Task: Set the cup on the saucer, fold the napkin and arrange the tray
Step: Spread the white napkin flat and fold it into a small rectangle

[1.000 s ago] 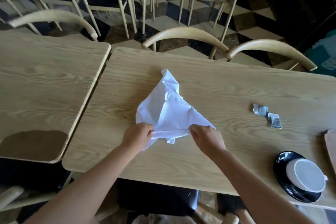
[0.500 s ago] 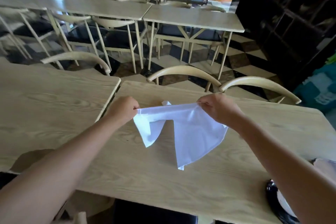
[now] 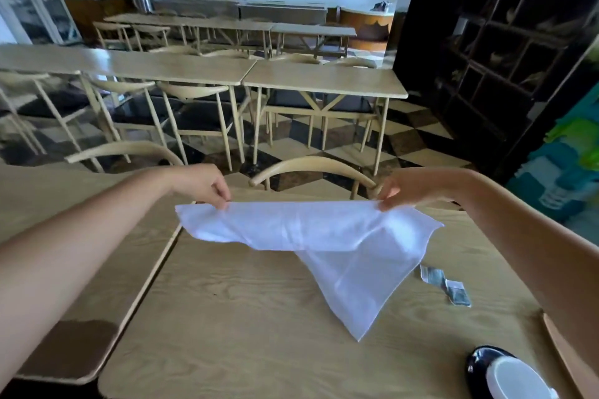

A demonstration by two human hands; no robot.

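A white cloth napkin (image 3: 327,236) hangs stretched in the air above the wooden table (image 3: 243,317). My left hand (image 3: 204,183) pinches its top edge on the left, and my right hand (image 3: 408,186) pinches the top edge on the right. One corner of the napkin droops down towards the table top. At the bottom right a white cup (image 3: 518,381) stands on a black saucer (image 3: 476,366), both cut off by the frame edge. A wooden tray edge (image 3: 564,353) shows at the far right, partly behind my right forearm.
Two crumpled silvery wrappers (image 3: 445,285) lie on the table right of the napkin. A second table (image 3: 64,236) adjoins on the left with a narrow gap. Curved chair backs (image 3: 311,165) stand at the far table edge; more tables and chairs fill the room behind.
Both hands lifted the napkin off the table and moved apart, stretching its top edge wide. The view tilted up, showing more of the room.
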